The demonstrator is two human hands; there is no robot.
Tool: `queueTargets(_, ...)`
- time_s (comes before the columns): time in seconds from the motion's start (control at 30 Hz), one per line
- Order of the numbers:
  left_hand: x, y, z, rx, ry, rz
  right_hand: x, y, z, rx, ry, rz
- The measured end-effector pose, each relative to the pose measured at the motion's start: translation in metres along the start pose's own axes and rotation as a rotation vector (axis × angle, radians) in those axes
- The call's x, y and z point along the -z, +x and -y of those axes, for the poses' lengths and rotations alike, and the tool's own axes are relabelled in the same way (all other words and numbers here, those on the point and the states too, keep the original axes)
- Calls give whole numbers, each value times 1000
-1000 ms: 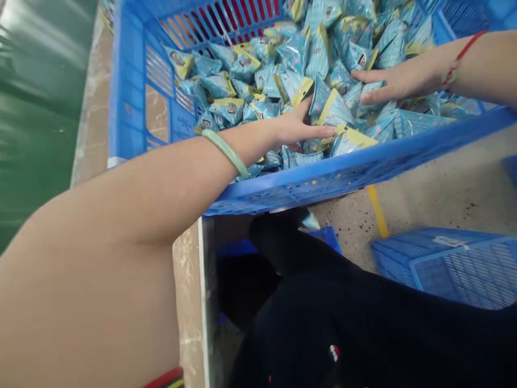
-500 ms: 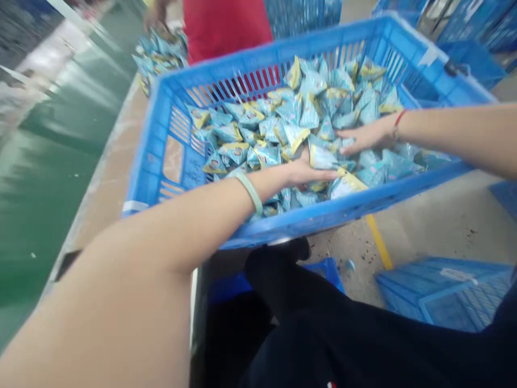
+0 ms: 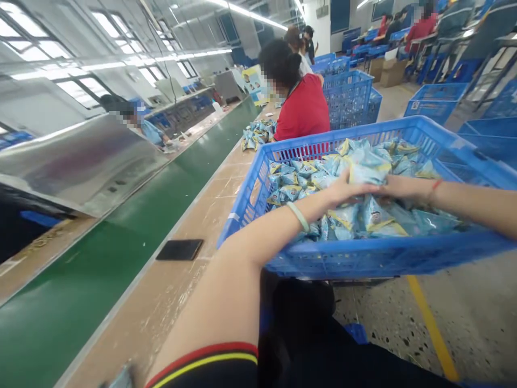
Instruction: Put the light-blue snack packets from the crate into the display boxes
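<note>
brown worktop beside green belt, packets in crate

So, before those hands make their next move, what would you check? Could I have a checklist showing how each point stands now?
1. Left hand at the packets: ok, touching them.
2. Right hand with a firm hold: cannot tell, its fingers are blurred and partly hidden.
3. Both hands inside the blue crate's rim: ok.
4. Phone apart from the crate: ok, it lies on the table.
5. Co-worker in red away from the hands: ok, beyond the crate's far side.
</note>
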State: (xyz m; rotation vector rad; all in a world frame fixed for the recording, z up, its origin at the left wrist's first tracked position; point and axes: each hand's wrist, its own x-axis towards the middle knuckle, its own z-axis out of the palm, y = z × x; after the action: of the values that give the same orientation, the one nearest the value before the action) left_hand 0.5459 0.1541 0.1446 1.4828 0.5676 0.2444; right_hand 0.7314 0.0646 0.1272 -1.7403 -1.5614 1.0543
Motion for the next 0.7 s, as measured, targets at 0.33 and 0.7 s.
queueTargets(0.33,88,-112,-84,-370,240,-218,-8,42,175,457,-177,-28)
queueTargets(0.7,137,-487,9,-13,461,-1129,-350,65,360,986,-49,755)
